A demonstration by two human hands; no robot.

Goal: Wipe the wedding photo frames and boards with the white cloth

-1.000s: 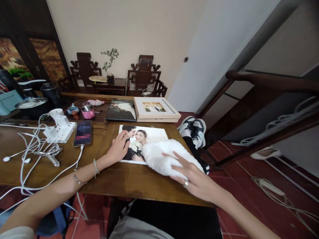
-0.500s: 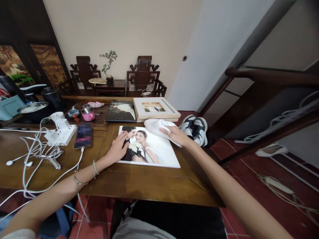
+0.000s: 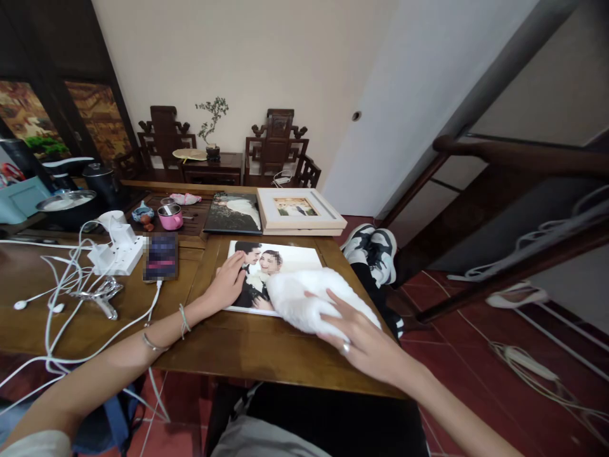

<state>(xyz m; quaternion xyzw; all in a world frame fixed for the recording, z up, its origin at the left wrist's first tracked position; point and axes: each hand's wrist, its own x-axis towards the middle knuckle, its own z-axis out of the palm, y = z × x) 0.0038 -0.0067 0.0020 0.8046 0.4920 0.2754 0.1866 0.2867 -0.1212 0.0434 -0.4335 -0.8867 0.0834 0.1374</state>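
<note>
A large unframed photo print [image 3: 295, 257] of a couple lies flat on the wooden table [image 3: 266, 349]. My left hand [image 3: 229, 284] rests on the print's left edge, fingers spread flat. My right hand [image 3: 361, 336] presses a white fluffy cloth [image 3: 309, 298] onto the print's near right part, fingers stretched over the cloth. The cloth hides the print's lower right corner.
Behind the print lie a dark photo album [image 3: 233, 212] and a light wooden picture frame [image 3: 297, 212]. A phone [image 3: 160, 256], a white power strip [image 3: 117, 251] with tangled cables, a pink pot [image 3: 170, 217] and a metal clip [image 3: 98, 295] sit to the left. Sneakers [image 3: 373, 251] rest beside the table's right edge.
My right hand has drawn the cloth from the print's far right corner back over its near right part. My left hand has stayed on the print's left edge.
</note>
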